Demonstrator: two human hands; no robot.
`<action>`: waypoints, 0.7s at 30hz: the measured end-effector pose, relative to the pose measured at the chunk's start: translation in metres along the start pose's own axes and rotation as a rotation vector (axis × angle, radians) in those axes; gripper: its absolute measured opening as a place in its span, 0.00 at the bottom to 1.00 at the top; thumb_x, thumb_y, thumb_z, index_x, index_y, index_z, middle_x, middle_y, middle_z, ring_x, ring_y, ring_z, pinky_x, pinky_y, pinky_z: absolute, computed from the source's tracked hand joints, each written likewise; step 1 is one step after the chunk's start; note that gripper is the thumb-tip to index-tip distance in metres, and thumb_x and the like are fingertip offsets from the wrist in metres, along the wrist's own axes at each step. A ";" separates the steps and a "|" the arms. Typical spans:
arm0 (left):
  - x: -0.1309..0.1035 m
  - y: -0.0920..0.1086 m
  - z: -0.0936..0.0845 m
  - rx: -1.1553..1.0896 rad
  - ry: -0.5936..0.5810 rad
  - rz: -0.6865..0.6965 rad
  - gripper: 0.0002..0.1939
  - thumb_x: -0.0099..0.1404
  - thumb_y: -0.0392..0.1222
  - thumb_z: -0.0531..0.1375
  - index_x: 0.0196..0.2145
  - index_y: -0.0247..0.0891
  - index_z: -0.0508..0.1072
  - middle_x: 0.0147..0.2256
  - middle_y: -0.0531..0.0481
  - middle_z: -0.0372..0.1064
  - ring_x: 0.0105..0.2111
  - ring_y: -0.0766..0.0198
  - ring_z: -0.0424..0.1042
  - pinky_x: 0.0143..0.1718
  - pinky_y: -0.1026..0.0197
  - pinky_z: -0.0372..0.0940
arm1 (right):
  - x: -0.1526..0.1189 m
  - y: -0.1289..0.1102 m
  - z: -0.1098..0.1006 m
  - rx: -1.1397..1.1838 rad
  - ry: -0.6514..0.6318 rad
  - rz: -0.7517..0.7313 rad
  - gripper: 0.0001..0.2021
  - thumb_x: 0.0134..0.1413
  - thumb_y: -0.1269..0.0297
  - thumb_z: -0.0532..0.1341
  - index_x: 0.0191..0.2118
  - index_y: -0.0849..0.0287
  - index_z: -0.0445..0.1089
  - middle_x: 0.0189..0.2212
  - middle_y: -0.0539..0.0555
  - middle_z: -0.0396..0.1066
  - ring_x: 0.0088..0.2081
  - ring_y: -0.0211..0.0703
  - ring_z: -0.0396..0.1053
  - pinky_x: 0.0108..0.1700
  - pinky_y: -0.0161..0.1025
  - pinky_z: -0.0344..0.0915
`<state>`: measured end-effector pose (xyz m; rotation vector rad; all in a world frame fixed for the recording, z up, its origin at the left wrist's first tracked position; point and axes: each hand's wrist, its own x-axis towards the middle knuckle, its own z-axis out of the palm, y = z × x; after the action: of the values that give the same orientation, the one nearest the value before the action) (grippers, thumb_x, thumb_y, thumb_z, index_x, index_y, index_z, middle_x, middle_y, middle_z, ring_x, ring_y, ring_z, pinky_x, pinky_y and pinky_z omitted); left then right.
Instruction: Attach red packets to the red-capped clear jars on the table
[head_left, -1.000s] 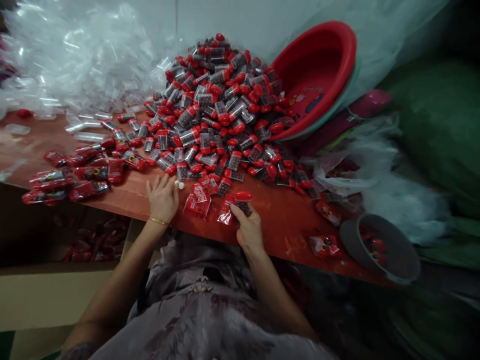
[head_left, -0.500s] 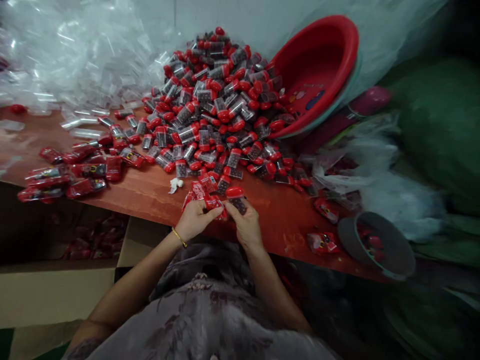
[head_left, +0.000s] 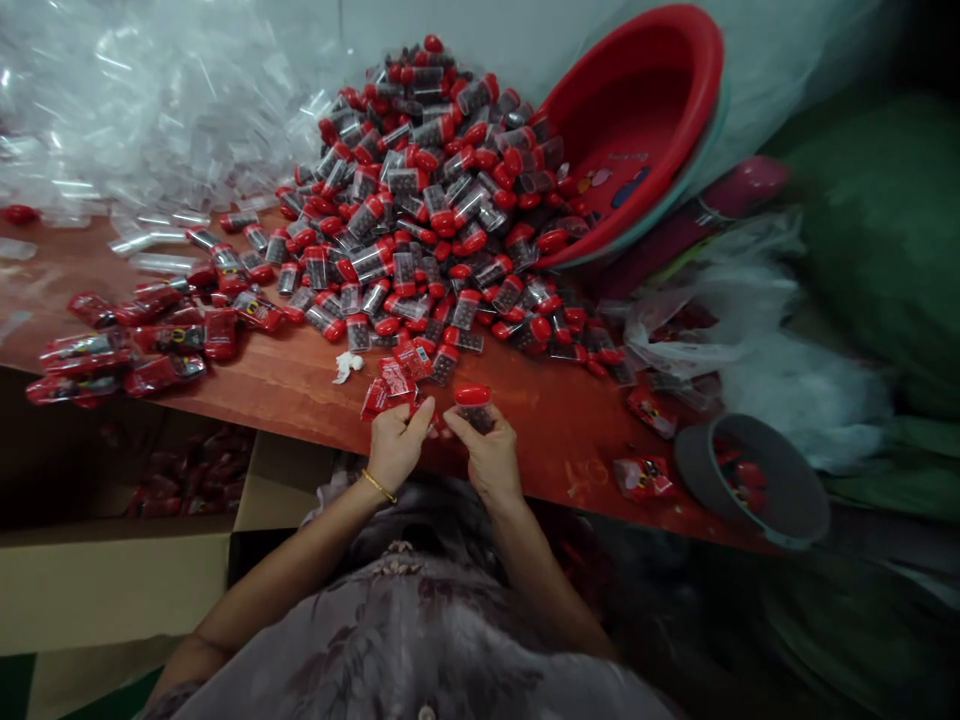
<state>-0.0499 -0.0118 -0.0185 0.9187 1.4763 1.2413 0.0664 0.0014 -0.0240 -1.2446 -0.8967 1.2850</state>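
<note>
My right hand [head_left: 491,455] grips a clear tube with a red cap [head_left: 472,396] and dark contents, cap end up. My left hand [head_left: 397,445] is closed, thumb raised, on a red wrapper that shows only in part between the hands. Flat red wrappers [head_left: 396,376] lie on the table just beyond my left fingers. A large heap of red-capped tubes [head_left: 405,180] rises behind them. Left of the heap are several filled red packets [head_left: 172,338]. A crumpled white scrap [head_left: 347,366] sits near the wrappers.
Clear empty tubes [head_left: 150,120] are piled at the back left. A red basin [head_left: 645,110] leans at the back right, near plastic bags [head_left: 757,350]. A grey bowl [head_left: 780,480] stands at the right edge. Below left is an open cardboard box [head_left: 120,590] holding red packets.
My left hand has turned more upright, and the red wrapper between the hands is now mostly hidden. The capped tube stands more upright in my right hand. The view has shifted slightly.
</note>
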 end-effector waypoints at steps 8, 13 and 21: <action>0.004 -0.007 -0.002 -0.180 -0.130 0.024 0.20 0.58 0.56 0.58 0.27 0.34 0.75 0.24 0.52 0.69 0.26 0.67 0.65 0.31 0.65 0.61 | 0.001 0.000 -0.007 0.058 -0.040 0.153 0.15 0.33 0.58 0.71 0.32 0.59 0.74 0.27 0.48 0.75 0.26 0.38 0.69 0.26 0.35 0.68; -0.001 -0.002 -0.005 -0.014 -0.103 0.135 0.16 0.60 0.51 0.58 0.26 0.35 0.74 0.25 0.52 0.67 0.28 0.66 0.64 0.33 0.64 0.60 | 0.003 0.005 -0.006 0.048 0.006 0.046 0.13 0.33 0.64 0.70 0.31 0.59 0.74 0.25 0.46 0.73 0.27 0.34 0.67 0.33 0.33 0.66; -0.001 0.019 -0.003 -0.350 -0.076 -0.183 0.20 0.46 0.55 0.67 0.26 0.33 0.75 0.23 0.52 0.71 0.23 0.68 0.66 0.29 0.64 0.64 | 0.006 0.001 -0.004 -0.021 0.077 -0.020 0.11 0.34 0.64 0.68 0.29 0.59 0.71 0.23 0.45 0.71 0.24 0.34 0.64 0.30 0.34 0.64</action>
<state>-0.0530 -0.0097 0.0002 0.5774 1.2042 1.2626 0.0709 0.0062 -0.0266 -1.2901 -0.8674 1.2072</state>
